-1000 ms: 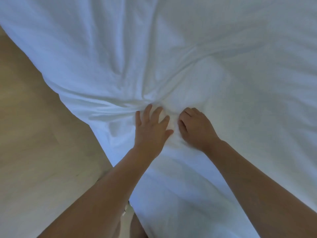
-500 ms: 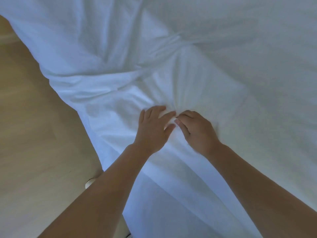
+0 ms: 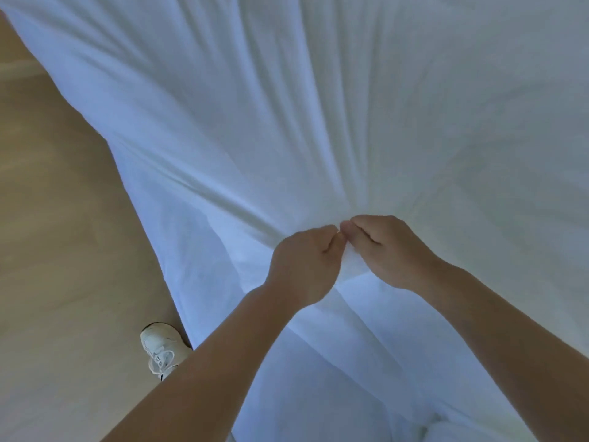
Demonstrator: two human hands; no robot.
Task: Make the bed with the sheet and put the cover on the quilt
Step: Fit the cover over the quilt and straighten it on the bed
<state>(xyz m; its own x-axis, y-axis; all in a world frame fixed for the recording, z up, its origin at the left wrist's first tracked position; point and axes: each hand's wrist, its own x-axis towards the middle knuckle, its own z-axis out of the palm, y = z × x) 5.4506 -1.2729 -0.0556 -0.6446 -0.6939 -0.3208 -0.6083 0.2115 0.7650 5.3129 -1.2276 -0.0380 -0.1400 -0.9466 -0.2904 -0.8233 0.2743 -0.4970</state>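
Floor: tan floor (image 3: 63,218) shows left of the bed edge.
Sheet: one white sheet (image 3: 287,106) covers the bed and drapes toward you.
Change: half a second ago your left fingers lay spread on it; now they are curled, and long pleats fan from the grip.
Hands: two; your left hand (image 3: 306,263) and right hand (image 3: 389,250) each pinch one bunched fold, fingertips touching.
Shoe: one white shoe (image 3: 162,349) on the floor.

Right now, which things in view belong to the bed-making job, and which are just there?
Job: white fabric (sheet or cover, cannot tell); left hand and right hand, both gripping one bunched fold of it with curled fingers.

Not the job: white shoe beside the fabric's hanging edge; wooden floor.
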